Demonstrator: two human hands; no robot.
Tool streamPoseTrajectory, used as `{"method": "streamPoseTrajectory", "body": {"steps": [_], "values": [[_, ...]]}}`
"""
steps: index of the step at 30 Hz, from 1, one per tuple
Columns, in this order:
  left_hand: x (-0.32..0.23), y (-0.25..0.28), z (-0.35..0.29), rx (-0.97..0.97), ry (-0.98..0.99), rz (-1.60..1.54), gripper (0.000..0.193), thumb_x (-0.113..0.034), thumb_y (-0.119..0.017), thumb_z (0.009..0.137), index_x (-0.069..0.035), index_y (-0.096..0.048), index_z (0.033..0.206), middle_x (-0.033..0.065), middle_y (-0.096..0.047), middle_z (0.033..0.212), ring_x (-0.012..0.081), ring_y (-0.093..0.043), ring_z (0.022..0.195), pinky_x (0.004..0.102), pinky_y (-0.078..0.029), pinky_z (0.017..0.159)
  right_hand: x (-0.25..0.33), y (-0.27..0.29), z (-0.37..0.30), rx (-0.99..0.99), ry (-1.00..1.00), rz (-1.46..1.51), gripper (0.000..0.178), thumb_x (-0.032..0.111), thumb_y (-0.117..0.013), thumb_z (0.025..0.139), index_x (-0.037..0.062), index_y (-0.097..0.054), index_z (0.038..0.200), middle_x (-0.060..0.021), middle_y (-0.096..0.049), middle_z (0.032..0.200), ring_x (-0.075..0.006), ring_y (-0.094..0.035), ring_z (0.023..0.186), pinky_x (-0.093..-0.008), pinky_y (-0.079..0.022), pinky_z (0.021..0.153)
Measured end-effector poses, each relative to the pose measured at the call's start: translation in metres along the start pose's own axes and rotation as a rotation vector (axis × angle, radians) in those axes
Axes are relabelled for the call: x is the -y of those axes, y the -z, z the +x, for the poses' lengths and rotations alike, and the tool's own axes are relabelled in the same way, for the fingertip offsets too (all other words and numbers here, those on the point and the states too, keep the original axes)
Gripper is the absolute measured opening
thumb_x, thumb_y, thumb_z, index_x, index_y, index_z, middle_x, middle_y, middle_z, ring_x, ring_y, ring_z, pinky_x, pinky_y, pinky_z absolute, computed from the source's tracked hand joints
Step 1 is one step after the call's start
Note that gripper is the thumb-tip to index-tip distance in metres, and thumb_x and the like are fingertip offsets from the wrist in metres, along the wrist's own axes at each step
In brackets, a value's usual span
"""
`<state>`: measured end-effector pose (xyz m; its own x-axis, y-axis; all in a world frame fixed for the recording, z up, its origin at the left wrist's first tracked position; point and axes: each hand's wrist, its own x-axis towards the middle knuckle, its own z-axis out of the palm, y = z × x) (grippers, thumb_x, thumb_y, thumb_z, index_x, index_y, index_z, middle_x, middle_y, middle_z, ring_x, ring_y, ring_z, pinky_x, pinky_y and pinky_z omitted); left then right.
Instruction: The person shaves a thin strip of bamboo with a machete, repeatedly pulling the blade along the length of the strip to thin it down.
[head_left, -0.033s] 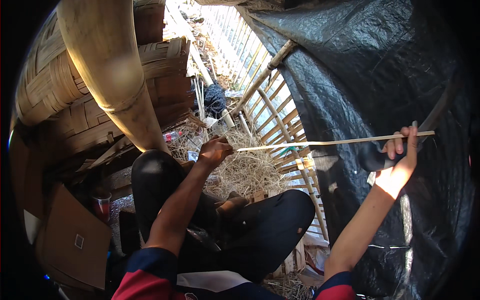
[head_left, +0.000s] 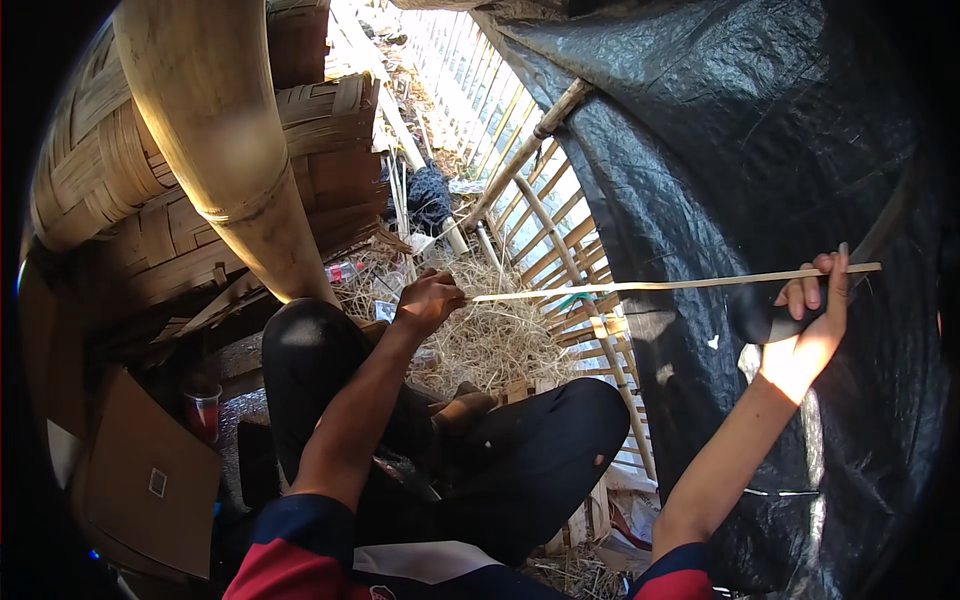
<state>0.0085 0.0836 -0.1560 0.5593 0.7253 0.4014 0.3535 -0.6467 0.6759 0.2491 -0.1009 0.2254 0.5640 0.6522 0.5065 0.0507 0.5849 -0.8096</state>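
Note:
A thin pale bamboo strip (head_left: 620, 287) stretches nearly level between my two hands, over the straw. My left hand (head_left: 432, 302) pinches its left end with closed fingers. My right hand (head_left: 815, 310) is raised at the right, its fingers closed around the strip near the other end, which sticks out past them. From the same hand juts the dark rounded handle of what looks like a knife (head_left: 762, 316). A dim blade-like shape slants up and right beyond the fingers, hard to make out against the black sheet.
A thick bamboo pole (head_left: 215, 120) leans at the left before woven bamboo panels (head_left: 100, 150). Black plastic sheeting (head_left: 740, 130) hangs at the right, beside a slatted bamboo fence (head_left: 565, 230). Straw (head_left: 500, 345) covers the ground ahead. A cardboard box (head_left: 150, 470) and a plastic cup (head_left: 203, 410) sit at lower left.
My right hand, with the dark handle, has shifted slightly to the right. The strip's right end has moved a little the same way. My left hand is almost still.

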Motion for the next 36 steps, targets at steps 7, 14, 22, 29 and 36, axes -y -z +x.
{"method": "streamPoseTrajectory", "body": {"steps": [7, 14, 22, 29, 36], "values": [[-0.004, -0.002, 0.004, 0.045, 0.041, 0.086, 0.016, -0.029, -0.069, 0.079, -0.014, -0.074, 0.084, 0.0015, -0.066, 0.088, 0.0232, -0.060, 0.090, 0.0369, -0.050, 0.078, 0.095, 0.051, 0.043, 0.396, -0.122, 0.021, 0.015, 0.020, -0.048, 0.101, 0.0080, -0.054, 0.095, 0.0015, -0.045, 0.067, -0.0051, -0.040, 0.050, -0.0216, -0.041, 0.052], [-0.001, -0.003, 0.002, 0.039, 0.079, 0.123, 0.012, -0.028, -0.068, 0.079, -0.018, -0.073, 0.083, -0.0042, -0.063, 0.087, 0.0208, -0.057, 0.096, 0.0350, -0.051, 0.076, 0.142, 0.057, 0.053, 0.300, -0.095, 0.202, 0.013, 0.015, -0.045, 0.101, 0.0023, -0.046, 0.097, -0.0030, -0.046, 0.082, -0.0082, -0.037, 0.056, -0.0203, -0.037, 0.052], [0.021, -0.005, 0.001, 0.016, 0.287, 0.110, 0.012, -0.025, -0.070, 0.079, -0.015, -0.074, 0.084, 0.0023, -0.065, 0.092, 0.0248, -0.062, 0.090, 0.0382, -0.051, 0.077, 0.145, 0.056, 0.046, 0.172, 0.002, 0.115, 0.014, 0.016, -0.044, 0.102, 0.0032, -0.048, 0.097, -0.0029, -0.047, 0.080, -0.0058, -0.037, 0.055, -0.0195, -0.037, 0.051], [0.036, 0.002, -0.003, -0.090, 0.753, 0.157, 0.021, -0.028, -0.070, 0.083, -0.010, -0.071, 0.092, 0.0122, -0.070, 0.092, 0.0299, -0.067, 0.086, 0.0417, -0.053, 0.074, 0.060, 0.037, 0.012, 0.042, 0.109, 0.017, 0.015, 0.022, -0.054, 0.097, 0.0066, -0.055, 0.096, 0.0015, -0.050, 0.073, -0.0048, -0.035, 0.048, -0.0199, -0.034, 0.045], [-0.069, 0.016, 0.025, -0.223, 0.213, -0.434, 0.026, -0.022, -0.063, 0.091, 0.003, -0.064, 0.098, 0.0181, -0.065, 0.085, 0.0268, -0.065, 0.073, 0.0341, -0.051, 0.070, -0.014, 0.031, -0.024, -0.010, 0.170, 0.231, 0.014, 0.014, -0.064, 0.090, 0.0075, -0.056, 0.099, -0.0021, -0.055, 0.080, -0.0046, -0.041, 0.051, -0.0194, -0.035, 0.039]]}}
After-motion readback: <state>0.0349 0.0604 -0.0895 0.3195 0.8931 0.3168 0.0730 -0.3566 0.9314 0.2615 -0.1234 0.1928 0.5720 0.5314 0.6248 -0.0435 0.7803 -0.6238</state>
